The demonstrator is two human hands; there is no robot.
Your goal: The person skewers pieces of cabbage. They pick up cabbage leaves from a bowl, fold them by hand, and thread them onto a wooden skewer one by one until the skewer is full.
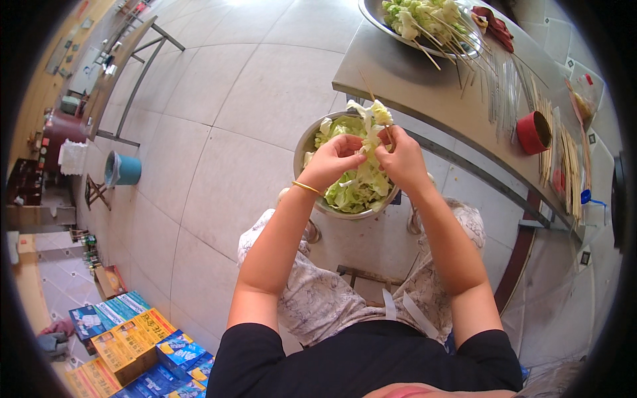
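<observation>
A metal basin point(303, 149) on the floor between my feet holds many torn pale green leaves point(356, 191), which look like cabbage. Over it, my right hand point(402, 156) grips a thin wooden skewer point(367, 84) that points up and away. A folded piece of leaf point(382, 113) sits on the skewer just beyond my fingers. My left hand point(338, 158), with a bangle at the wrist, pinches another leaf point(369, 142) beside the skewer. Where the skewer's near end lies is hidden by my right hand.
A steel table point(423, 94) on the right bears a bowl point(371, 17) of leaf skewers point(423, 22), loose bamboo sticks point(568, 164) and a red cup point(533, 133). A blue bin point(124, 168) stands at left, near another table point(119, 64). Stacked cartons point(132, 343) fill the lower left.
</observation>
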